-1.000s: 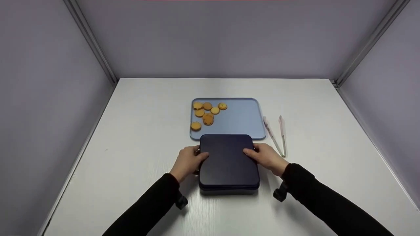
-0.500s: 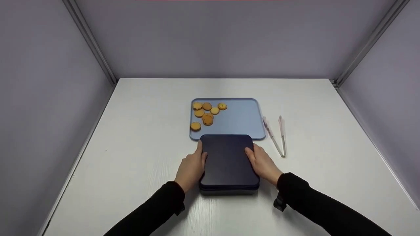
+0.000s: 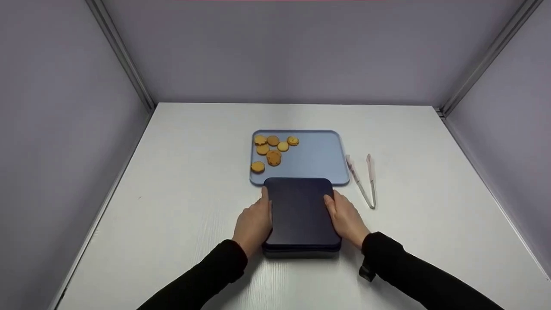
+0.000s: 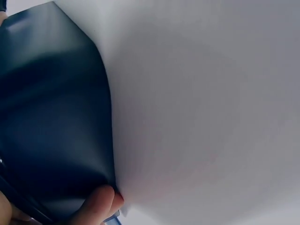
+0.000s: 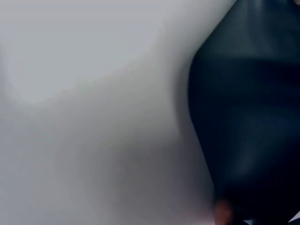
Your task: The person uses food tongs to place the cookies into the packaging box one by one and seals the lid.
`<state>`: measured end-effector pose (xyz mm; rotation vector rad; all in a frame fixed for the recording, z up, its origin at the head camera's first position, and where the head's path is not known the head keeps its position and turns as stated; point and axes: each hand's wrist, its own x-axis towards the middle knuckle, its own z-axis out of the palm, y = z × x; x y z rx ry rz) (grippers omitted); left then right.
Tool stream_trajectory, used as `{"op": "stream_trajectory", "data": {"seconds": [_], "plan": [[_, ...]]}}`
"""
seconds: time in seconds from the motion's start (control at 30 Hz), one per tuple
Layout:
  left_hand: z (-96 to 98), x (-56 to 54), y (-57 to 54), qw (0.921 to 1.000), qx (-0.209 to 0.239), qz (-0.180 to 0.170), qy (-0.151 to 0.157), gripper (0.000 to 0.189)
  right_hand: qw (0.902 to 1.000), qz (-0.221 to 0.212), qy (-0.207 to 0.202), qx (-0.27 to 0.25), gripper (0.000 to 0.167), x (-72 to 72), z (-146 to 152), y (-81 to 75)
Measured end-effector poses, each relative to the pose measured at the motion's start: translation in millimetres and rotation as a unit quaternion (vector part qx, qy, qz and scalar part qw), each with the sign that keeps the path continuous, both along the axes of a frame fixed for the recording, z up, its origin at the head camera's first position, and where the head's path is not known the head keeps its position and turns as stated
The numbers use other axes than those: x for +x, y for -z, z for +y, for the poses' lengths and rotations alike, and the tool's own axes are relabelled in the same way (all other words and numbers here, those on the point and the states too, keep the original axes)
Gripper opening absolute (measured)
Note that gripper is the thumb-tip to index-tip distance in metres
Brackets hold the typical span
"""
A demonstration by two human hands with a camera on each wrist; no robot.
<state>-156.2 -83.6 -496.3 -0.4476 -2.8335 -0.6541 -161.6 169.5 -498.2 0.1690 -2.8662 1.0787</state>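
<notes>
A dark navy lidded box [image 3: 301, 213] sits in front of the tray, its lid on. My left hand [image 3: 254, 221] grips its left side, thumb at the lid's edge. On the opposite side my right hand [image 3: 346, 217] holds the box, with the thumb lying over the lid's right edge. The left wrist view has the box's smooth side wall [image 4: 61, 117] with fingertips [image 4: 99, 199] against it low down. In the right wrist view one blurred fingertip [image 5: 224, 212] touches the dark wall [image 5: 248, 117]. Most of the right fingers are hidden behind the box.
Behind the box lies a light blue tray [image 3: 318, 150], its front edge partly covered by the box. Several cookies [image 3: 273, 157] lie on its left half. A pair of tongs [image 3: 372, 185] rests spread to the right. Grey walls [image 3: 275, 51] enclose the white table [image 3: 193, 172].
Both hands have shifted slightly toward the body and turned along the box's sides. The left index finger now lies along the edge. The box has stayed in place.
</notes>
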Motion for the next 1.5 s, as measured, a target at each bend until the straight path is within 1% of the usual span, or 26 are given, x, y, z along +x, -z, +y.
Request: {"op": "stream_trajectory", "data": {"seconds": [0.1, 0.2, 0.33, 0.4, 0.47, 0.57, 0.63, 0.7, 0.73, 0.87, 1.0, 1.1, 1.2, 1.4, 1.5], "plan": [[1.5, 0.4, 1.9, 0.9999, -0.005, 0.009, 0.000, 0.047, 0.9998, 0.020, -0.001, 0.005, 0.035, 2.0, 0, 2.9], [2.0, 1.3, 4.5, 0.9998, -0.006, 0.016, 0.004, 0.046, 0.9995, 0.028, -0.002, 0.014, 0.034, 3.5, 1, 5.7], [-0.2, 1.0, 5.0, 0.9994, 0.015, 0.028, 0.013, 0.045, 0.9995, 0.024, 0.001, 0.019, 0.033, 2.0, 1, 5.6], [-2.4, 0.3, 3.4, 0.9990, 0.033, 0.021, 0.019, 0.046, 0.9998, 0.015, 0.000, 0.013, 0.034, 0.3, 2, 2.8], [-5.3, 0.2, 1.2, 0.9983, 0.054, -0.002, 0.024, 0.048, 1.0000, -0.005, -0.005, 0.006, 0.038, -0.8, 2, -1.0], [-8.7, 4.1, -2.3, 0.9934, 0.086, -0.070, 0.029, 0.056, 0.9988, -0.049, -0.002, -0.003, 0.053, 1.8, 3, -6.5], [-9.4, 8.0, -3.5, 0.9893, 0.098, -0.104, 0.028, 0.061, 0.9970, -0.076, 0.004, -0.007, 0.064, 5.4, 3, -9.7], [-8.7, 11.6, -3.8, 0.9863, 0.103, -0.126, 0.026, 0.065, 0.9955, -0.095, 0.007, -0.007, 0.072, 9.9, 3, -11.9], [-8.0, 13.3, -3.5, 0.9859, 0.102, -0.130, 0.026, 0.065, 0.9949, -0.100, 0.007, -0.008, 0.076, 12.5, 2, -12.2], [-5.3, 17.6, -1.6, 0.9882, 0.077, -0.131, 0.020, 0.063, 0.9945, -0.103, -0.010, -0.012, 0.091, 23.4, -1, -9.9], [-4.2, 19.7, 2.9, 0.9906, 0.055, -0.123, 0.020, 0.063, 0.9958, -0.090, -0.016, -0.003, 0.095, 30.1, -3, -3.0], [-3.5, 20.8, 5.4, 0.9931, 0.049, -0.104, 0.023, 0.063, 0.9978, -0.064, -0.014, 0.001, 0.092, 31.3, -4, 1.3], [-2.3, 22.3, 7.0, 0.9945, 0.048, -0.090, 0.022, 0.063, 0.9988, -0.048, -0.011, -0.005, 0.088, 31.6, -4, 4.9], [0.1, 22.8, 8.7, 0.9953, 0.060, -0.074, 0.017, 0.061, 0.9983, -0.041, -0.001, -0.041, 0.081, 32.3, -2, 8.5], [0.2, 22.2, 9.6, 0.9951, 0.066, -0.071, 0.018, 0.061, 0.9979, -0.020, 0.000, -0.062, 0.072, 31.6, -1, 10.3]]}}
